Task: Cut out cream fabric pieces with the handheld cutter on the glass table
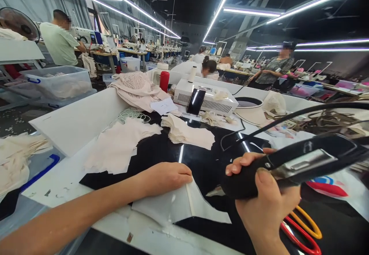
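My left hand (165,176) is closed at the upper edge of a white fabric piece (178,205), beside a raised pale strip running down it. The piece lies over the black board (207,166) and the table's near edge. My right hand (268,197) wraps round a black corded hand tool (305,159) with a metal plate on its side, raised above the board; its exact kind is unclear. Under my right wrist lie scissors (309,224) with red and orange handles. Farther back rest a wide stack of cream fabric pieces (123,143) and a smaller cream stack (188,132).
A white vented box (204,97) stands at the back with a phone (196,101) leaning on it. Beside it are a red thread cone (164,81) and a cream fabric heap (138,88). The tool's cable (288,115) arches across the right. Co-workers sit and stand beyond.
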Motion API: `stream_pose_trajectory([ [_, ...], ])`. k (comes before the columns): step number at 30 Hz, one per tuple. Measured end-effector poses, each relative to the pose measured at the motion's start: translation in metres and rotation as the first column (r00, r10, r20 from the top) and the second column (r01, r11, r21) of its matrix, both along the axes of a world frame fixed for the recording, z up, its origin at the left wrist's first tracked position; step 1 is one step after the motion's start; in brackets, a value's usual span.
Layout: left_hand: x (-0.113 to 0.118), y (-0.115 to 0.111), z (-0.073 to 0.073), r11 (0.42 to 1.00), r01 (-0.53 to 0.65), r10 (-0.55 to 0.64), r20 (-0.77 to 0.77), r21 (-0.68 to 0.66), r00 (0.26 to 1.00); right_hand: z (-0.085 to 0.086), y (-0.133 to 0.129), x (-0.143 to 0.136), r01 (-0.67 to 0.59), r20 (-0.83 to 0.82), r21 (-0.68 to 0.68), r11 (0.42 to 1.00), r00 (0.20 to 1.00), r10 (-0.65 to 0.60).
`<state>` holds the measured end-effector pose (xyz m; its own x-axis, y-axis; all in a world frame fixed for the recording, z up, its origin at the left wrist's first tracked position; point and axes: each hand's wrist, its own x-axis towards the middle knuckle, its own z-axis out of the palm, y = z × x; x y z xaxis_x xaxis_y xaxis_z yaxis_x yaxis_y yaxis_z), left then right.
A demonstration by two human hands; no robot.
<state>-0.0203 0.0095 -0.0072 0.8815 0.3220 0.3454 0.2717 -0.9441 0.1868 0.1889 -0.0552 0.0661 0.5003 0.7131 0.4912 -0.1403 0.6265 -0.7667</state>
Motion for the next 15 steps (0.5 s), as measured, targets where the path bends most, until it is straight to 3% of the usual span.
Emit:
stream_pose_trajectory([
  [7,0.002,-0.002,-0.005,1.0,0.002,-0.002,0.036,0.008,0.999,-0.006,0.039,-0.018,-0.033,-0.043,0.003,0.999,0.999,0.033],
  [15,0.001,-0.004,-0.004,1.0,0.002,-0.002,0.045,-0.006,0.999,-0.012,0.043,-0.024,-0.052,-0.032,0.01,0.999,0.998,0.052],
])
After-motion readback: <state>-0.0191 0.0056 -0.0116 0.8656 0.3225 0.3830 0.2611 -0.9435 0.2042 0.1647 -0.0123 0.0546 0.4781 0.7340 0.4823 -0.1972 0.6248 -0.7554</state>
